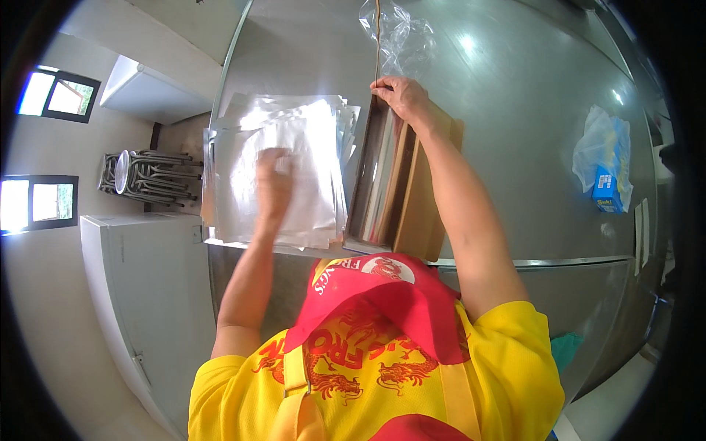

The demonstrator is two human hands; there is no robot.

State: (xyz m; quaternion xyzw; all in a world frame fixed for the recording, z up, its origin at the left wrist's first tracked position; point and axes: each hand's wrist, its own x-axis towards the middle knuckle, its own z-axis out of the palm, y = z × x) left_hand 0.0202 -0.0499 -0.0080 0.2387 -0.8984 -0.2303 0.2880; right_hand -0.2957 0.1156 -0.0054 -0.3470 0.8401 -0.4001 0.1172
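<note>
At the far left of the frame, two small windows [48, 95] sit in a pale wall, and below them a white cabinet [140, 279] stands on the floor. Just right of the windows, a set of dark metal racks [151, 176] lies beside the steel tabletop [515, 110], which fills the middle and right of the frame. On the tabletop's left part, left of centre, rests a stack of silver foil sheets [294, 125], its near edge at the tabletop's rim. The left hand [273, 180] lies flat on top of the stack, blurred, fingers spread and pressing on the top sheet. Just right of the stack, touching it, stands an open brown cardboard box [412, 213] with a foil roll [379, 176] inside. The right hand [401, 99] grips the box's far end, fingers curled over its edge. Beyond it, at the top centre, lies crumpled clear plastic [401, 33]. Far right, a blue carton in a clear bag [607, 169] rests on the tabletop, well apart.
</note>
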